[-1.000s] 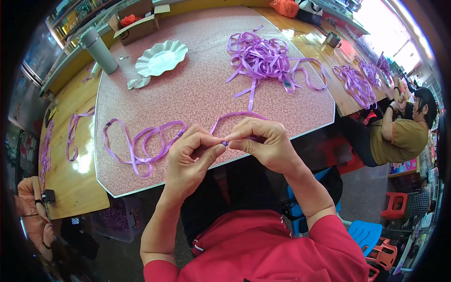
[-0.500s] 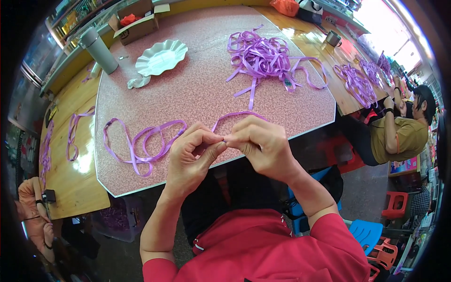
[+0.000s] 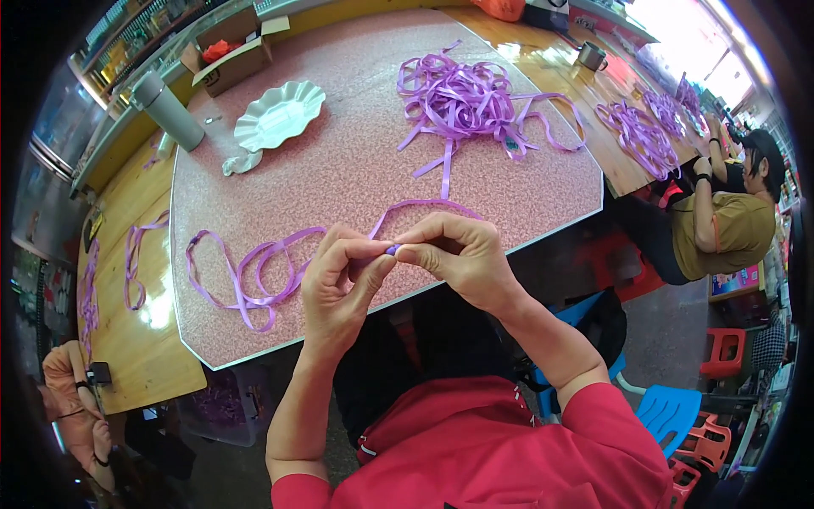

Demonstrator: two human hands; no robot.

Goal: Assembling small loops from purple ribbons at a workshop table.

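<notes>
Over the near edge of the table, my left hand (image 3: 337,276) and my right hand (image 3: 466,261) meet fingertip to fingertip. Both pinch a small dark-purple piece (image 3: 393,249), too small to make out fully. A thin purple lanyard strap (image 3: 422,203) arches up behind my fingers, its ends hidden by them. Left of my left hand, more of the flat purple strap lies in loose loops (image 3: 264,253) on the table. Farther off, at the back right, sits a tangled heap of purple straps (image 3: 462,93).
The pink speckled table (image 3: 339,174) holds a pale scalloped dish (image 3: 280,116), a grey-green flask (image 3: 169,110) and an open cardboard box (image 3: 233,64). A metal mug (image 3: 592,56) and more straps (image 3: 638,136) are on the right. Co-workers sit at both sides; a blue chair (image 3: 668,416) stands behind right.
Both hands have shifted slightly left. My right fingers have opened out a little at the tips, and the dark-purple piece shows more clearly. The camera view has tilted a bit.
</notes>
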